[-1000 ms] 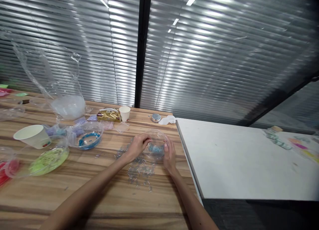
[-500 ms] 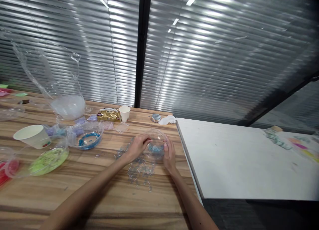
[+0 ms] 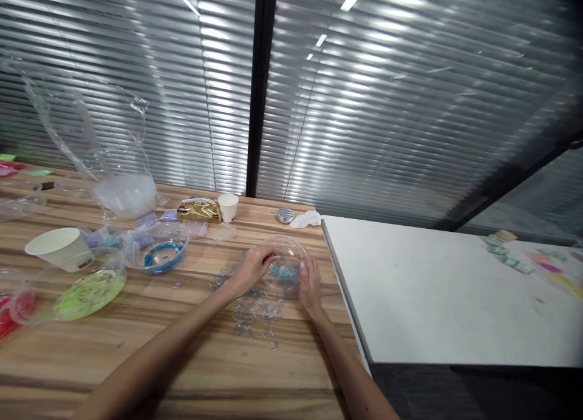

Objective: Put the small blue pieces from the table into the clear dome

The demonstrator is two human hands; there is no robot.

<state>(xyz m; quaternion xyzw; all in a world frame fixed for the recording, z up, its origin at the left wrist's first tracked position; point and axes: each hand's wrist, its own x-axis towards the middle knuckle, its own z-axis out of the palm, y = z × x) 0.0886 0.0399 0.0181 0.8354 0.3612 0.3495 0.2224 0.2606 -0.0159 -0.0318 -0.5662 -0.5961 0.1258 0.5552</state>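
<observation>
A clear round bowl point(image 3: 286, 245) with blue pieces point(image 3: 283, 272) at its bottom sits near the right edge of the wooden table. My right hand point(image 3: 310, 281) holds the bowl's right wall. At the bowl's left side, my left hand point(image 3: 254, 267) has its fingers pinched together over the rim; anything between the fingertips is too small to make out. Many small thin tube-like bits point(image 3: 259, 314) lie scattered on the wood below and left of the bowl, partly under my left hand.
Left on the table are a bowl with a blue ring point(image 3: 166, 265), a bowl of green material point(image 3: 88, 295), a big paper cup point(image 3: 59, 249) and a plastic bag point(image 3: 125, 195). Behind stand a gold packet point(image 3: 199, 210), a small cup point(image 3: 228, 207) and a round tin point(image 3: 285, 215). A white table point(image 3: 437, 292) adjoins.
</observation>
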